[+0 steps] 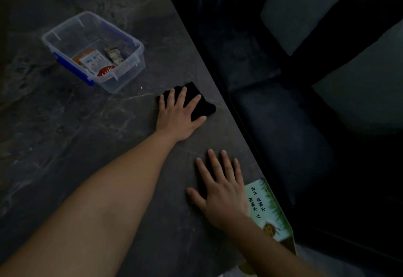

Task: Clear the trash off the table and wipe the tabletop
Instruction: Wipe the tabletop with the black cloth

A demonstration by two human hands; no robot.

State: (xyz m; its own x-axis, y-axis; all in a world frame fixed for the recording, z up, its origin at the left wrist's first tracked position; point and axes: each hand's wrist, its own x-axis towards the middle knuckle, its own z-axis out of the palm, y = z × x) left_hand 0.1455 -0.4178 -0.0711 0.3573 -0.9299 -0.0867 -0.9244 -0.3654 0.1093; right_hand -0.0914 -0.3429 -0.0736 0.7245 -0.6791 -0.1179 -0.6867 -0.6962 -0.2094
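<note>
Pressing flat with fingers spread, our left hand [177, 115] pins a black folded cloth [197, 99] to the dark marbled tabletop [76, 135], while our right hand [220, 191] rests open nearer us.

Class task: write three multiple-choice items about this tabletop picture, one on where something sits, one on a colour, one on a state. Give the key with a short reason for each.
1. Where are the packets?
A. Inside the clear plastic bin
B. Under the cloth
C. On the chair

2. What colour is the cloth?
A. White
B. Black
C. Yellow

3. How is the right hand?
A. Gripping the bin
B. Lifted in the air
C. Spread flat on the tabletop

Key: 1 A, the packets lie within the bin. 2 B, black cloth under the left hand. 3 C, fingers open on the tabletop, holding nothing.
</note>
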